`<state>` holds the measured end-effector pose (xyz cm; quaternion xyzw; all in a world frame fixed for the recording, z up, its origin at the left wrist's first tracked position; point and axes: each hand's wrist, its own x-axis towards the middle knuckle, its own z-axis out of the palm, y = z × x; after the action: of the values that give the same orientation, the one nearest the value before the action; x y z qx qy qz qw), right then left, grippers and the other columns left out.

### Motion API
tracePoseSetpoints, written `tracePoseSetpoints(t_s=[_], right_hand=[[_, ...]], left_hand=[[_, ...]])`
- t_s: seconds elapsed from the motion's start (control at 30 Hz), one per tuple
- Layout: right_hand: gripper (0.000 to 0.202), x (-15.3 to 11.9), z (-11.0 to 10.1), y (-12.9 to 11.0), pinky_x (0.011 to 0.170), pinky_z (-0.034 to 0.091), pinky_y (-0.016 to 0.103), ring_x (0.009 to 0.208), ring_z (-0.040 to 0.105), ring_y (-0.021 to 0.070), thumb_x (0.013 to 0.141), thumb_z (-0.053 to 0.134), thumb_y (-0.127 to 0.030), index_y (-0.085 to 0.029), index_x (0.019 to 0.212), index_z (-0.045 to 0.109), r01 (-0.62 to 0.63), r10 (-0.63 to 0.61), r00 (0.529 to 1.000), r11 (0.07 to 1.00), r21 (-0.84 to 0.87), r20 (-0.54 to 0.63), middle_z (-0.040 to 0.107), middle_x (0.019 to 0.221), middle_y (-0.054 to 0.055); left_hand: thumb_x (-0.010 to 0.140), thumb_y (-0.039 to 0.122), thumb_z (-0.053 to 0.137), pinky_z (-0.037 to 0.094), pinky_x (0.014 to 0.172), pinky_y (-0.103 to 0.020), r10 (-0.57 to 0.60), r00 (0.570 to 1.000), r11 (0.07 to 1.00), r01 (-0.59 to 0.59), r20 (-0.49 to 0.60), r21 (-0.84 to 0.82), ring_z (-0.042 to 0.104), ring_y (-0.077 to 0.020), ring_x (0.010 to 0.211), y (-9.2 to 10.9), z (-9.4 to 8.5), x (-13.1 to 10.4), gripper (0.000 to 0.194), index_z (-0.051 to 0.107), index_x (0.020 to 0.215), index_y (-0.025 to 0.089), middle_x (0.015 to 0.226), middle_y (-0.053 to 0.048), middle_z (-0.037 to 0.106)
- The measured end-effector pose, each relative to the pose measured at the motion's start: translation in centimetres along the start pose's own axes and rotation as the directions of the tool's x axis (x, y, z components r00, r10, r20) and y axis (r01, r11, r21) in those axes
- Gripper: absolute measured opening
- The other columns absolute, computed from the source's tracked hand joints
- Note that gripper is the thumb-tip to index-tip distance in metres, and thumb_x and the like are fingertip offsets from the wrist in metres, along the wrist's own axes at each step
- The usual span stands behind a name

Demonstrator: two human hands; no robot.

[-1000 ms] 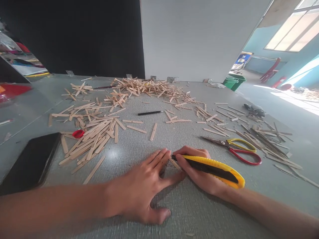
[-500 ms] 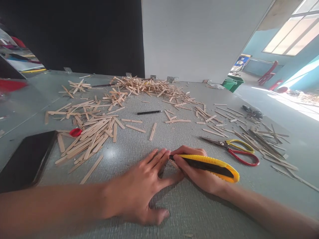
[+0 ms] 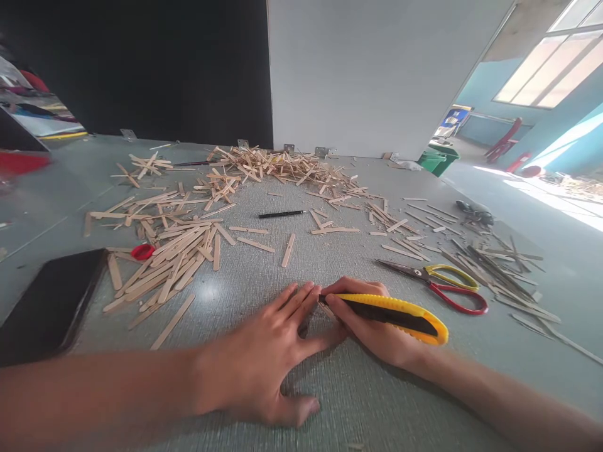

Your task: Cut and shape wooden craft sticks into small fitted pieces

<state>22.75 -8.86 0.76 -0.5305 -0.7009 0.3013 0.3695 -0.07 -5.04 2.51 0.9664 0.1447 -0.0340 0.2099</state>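
My right hand [image 3: 372, 320] is closed around a yellow and black utility knife [image 3: 400, 314], its tip end pointing left toward my left fingertips. My left hand [image 3: 268, 358] lies on the grey table with its fingers stretched out and the thumb spread apart. A small pale wooden stick [image 3: 325, 309] shows partly between the two hands, close to the knife's tip; most of it is covered by my fingers. The blade itself cannot be made out. Right of my right hand lie scissors [image 3: 426, 274] with one yellow and one red handle.
Wooden craft sticks [image 3: 183, 257] lie in a heap at left, with a larger pile [image 3: 282, 164] at the back. A black phone [image 3: 51, 301], a red cap [image 3: 142, 252] and a black pen [image 3: 281, 214] rest on the table. Thin strips [image 3: 509, 276] lie at right. Upright panels [image 3: 348, 75] stand behind.
Both hands and the knife hold nearly the same position. The view has shifted very slightly; nothing was taken up or let go.
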Motion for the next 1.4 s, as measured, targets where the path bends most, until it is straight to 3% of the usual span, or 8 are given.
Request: tracePoseSetpoints(t_s=[0.27,0.4,0.57,0.7,0.93,1.1,1.27,1.4], right_hand=[[0.029,-0.51,0.22,0.77,0.068,0.048,0.028,0.067,0.061,0.0148,0.109,0.057,-0.04,-0.022,0.09,0.071,0.062,-0.062,0.998,0.998,-0.011,0.019,0.069,0.077,-0.001],[0.029,-0.63,0.08,0.81,0.066,0.047,0.027,0.067,0.059,0.0139,0.109,0.056,-0.039,-0.022,0.09,0.069,0.068,-0.067,0.997,0.998,-0.011,0.04,0.067,0.076,-0.001],[0.032,-0.73,-0.07,0.69,0.064,0.045,0.027,0.064,0.055,0.0135,0.11,0.054,-0.039,-0.022,0.084,0.065,0.074,-0.073,0.996,0.997,-0.03,0.045,0.061,0.072,-0.002],[0.034,-0.67,-0.07,0.68,0.062,0.044,0.028,0.063,0.053,0.0136,0.11,0.053,-0.039,-0.022,0.083,0.064,0.086,-0.084,0.995,0.996,-0.04,0.053,0.06,0.071,-0.002],[0.032,-0.77,0.05,0.82,0.06,0.042,0.027,0.06,0.052,0.0125,0.11,0.054,-0.037,-0.022,0.083,0.063,0.11,-0.109,0.993,0.993,-0.034,0.04,0.059,0.069,-0.003],[0.032,-0.98,0.06,0.92,0.061,0.042,0.027,0.061,0.054,0.012,0.11,0.054,-0.036,-0.021,0.083,0.064,0.118,-0.117,0.993,0.992,-0.038,0.033,0.063,0.071,-0.002],[0.032,-1.0,0.14,0.78,0.063,0.044,0.027,0.062,0.055,0.0123,0.109,0.056,-0.037,-0.022,0.083,0.066,0.078,-0.077,0.997,0.996,-0.033,0.024,0.063,0.07,-0.003],[0.03,-0.98,0.07,0.64,0.065,0.047,0.028,0.067,0.063,0.0144,0.11,0.055,-0.037,-0.022,0.089,0.071,0.073,-0.072,0.997,0.996,-0.044,0.021,0.072,0.078,0.0]], left_hand=[[0.082,0.061,0.079,0.025,0.124,-0.077,0.015,0.999,1.0,-0.015,-0.033,0.023,0.02,-0.0569,0.158,-0.09,-0.02,-0.12,0.109,0.024,0.172,0.033,0.179,-0.016,0.009],[0.087,0.066,0.071,0.02,0.126,-0.076,0.016,0.998,1.0,-0.015,-0.062,0.009,0.018,-0.054,0.16,-0.16,0.15,-0.25,0.103,0.024,0.172,0.033,0.179,-0.017,0.01],[0.081,0.064,0.078,0.021,0.123,-0.08,0.0,1.0,1.0,0.0,-0.005,0.009,0.018,-0.0577,0.158,-0.12,-0.11,-0.1,0.108,0.026,0.171,0.033,0.178,-0.02,0.012],[0.086,0.066,0.072,0.019,0.123,-0.081,0.0,1.0,1.0,0.0,-0.025,0.015,0.019,-0.056,0.159,-0.01,-0.28,-0.04,0.102,0.026,0.171,0.034,0.179,-0.017,0.014],[0.077,0.061,0.082,0.02,0.119,-0.085,-0.029,1.0,0.998,0.028,0.013,0.049,0.024,-0.0584,0.157,0.33,-0.64,0.24,0.109,0.033,0.169,0.03,0.175,-0.023,0.024],[0.083,0.062,0.077,0.017,0.12,-0.084,-0.018,1.0,0.998,0.018,0.004,0.063,0.02,-0.057,0.158,0.1,-0.39,-0.07,0.099,0.038,0.167,0.03,0.175,-0.025,0.02],[0.085,0.063,0.075,0.018,0.125,-0.077,0.04,0.998,0.997,-0.037,-0.05,0.062,0.016,-0.0563,0.159,-0.23,0.12,-0.42,0.106,0.025,0.172,0.028,0.177,-0.022,0.009],[0.08,0.057,0.081,0.021,0.123,-0.079,0.017,1.0,0.998,-0.017,-0.005,0.057,0.013,-0.0589,0.157,-0.2,0.1,-0.36,0.114,0.021,0.172,0.03,0.176,-0.024,0.006]])
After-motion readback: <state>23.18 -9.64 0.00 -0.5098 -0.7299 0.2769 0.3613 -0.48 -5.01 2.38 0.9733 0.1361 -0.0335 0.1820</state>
